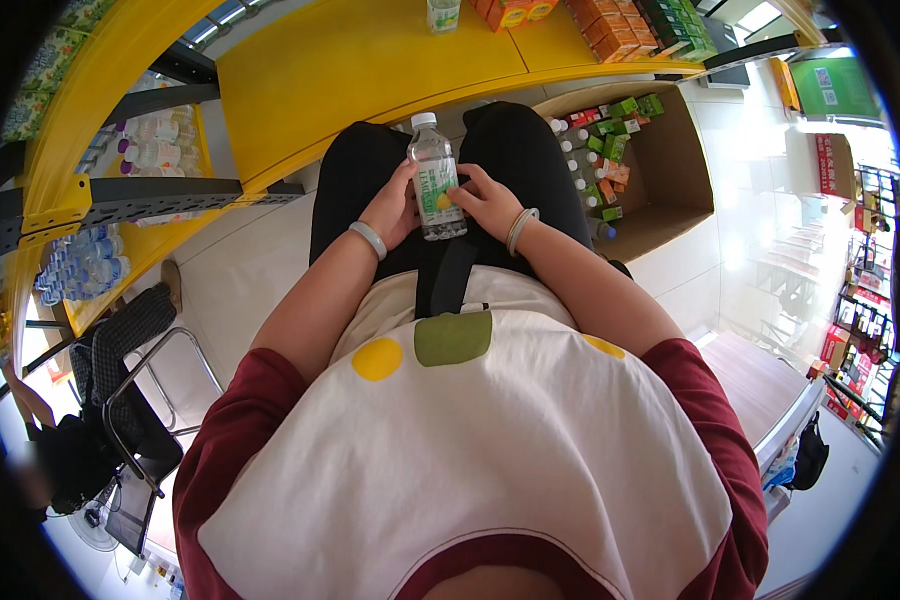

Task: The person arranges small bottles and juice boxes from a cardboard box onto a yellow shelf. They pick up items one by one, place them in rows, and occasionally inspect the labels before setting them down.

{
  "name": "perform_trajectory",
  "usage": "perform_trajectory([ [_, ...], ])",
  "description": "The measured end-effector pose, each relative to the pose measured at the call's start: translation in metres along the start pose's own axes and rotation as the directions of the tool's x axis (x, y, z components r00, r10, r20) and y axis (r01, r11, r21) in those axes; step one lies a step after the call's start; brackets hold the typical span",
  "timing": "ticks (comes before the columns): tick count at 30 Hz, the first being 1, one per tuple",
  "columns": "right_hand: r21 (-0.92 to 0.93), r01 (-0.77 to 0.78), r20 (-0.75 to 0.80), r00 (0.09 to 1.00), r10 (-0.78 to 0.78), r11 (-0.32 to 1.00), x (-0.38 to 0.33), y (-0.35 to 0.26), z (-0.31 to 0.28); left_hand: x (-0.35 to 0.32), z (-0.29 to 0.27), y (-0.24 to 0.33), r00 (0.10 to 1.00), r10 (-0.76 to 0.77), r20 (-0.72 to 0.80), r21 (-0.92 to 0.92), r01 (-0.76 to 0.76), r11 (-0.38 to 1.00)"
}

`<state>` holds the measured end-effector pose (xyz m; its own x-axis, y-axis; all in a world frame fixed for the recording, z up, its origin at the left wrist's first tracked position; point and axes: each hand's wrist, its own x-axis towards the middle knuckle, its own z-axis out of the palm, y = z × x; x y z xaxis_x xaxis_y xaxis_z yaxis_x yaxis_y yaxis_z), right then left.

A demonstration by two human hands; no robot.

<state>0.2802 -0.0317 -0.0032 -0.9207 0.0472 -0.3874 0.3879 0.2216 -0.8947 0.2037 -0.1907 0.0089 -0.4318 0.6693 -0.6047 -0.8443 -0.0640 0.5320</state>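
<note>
A clear plastic drink bottle with a white cap and a green-and-yellow label rests upright on my lap. My left hand grips its left side, a pale bangle on that wrist. My right hand holds the right side with fingers on the label, thin bangles on its wrist. I sit in black trousers and a white top with red sleeves, facing a yellow shelf.
An open cardboard box of bottles and green and orange cartons stands on the floor at right. More cartons sit on the shelf top. Bottled drinks fill shelves at left. A metal-framed stool with a checked cloth stands lower left.
</note>
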Motion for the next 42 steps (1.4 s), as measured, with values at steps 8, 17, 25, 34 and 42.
perform_trajectory([
  [8, -0.099, 0.097, -0.065, 0.992, -0.104, 0.990, 0.006, 0.013, 0.000, 0.001, -0.002, 0.000, 1.000, -0.018, -0.002, -0.007, 0.018, 1.000],
  [17, 0.055, 0.000, -0.103, 0.995, 0.006, 0.998, 0.001, -0.001, -0.003, 0.000, -0.001, 0.002, 1.000, 0.009, -0.019, 0.031, -0.008, 0.999],
  [25, 0.222, -0.055, -0.084, 0.994, 0.076, 0.973, 0.002, 0.002, -0.005, 0.005, -0.008, -0.005, 0.998, 0.032, -0.052, 0.038, -0.030, 0.999],
  [34, 0.275, -0.115, -0.078, 0.987, 0.141, 0.955, 0.002, -0.003, -0.005, -0.003, 0.003, 0.002, 0.992, 0.080, -0.099, 0.050, -0.075, 0.996],
  [42, 0.386, -0.119, -0.057, 0.987, 0.152, 0.915, 0.006, 0.005, -0.004, 0.002, -0.002, -0.004, 0.984, 0.158, -0.086, 0.102, -0.149, 0.983],
])
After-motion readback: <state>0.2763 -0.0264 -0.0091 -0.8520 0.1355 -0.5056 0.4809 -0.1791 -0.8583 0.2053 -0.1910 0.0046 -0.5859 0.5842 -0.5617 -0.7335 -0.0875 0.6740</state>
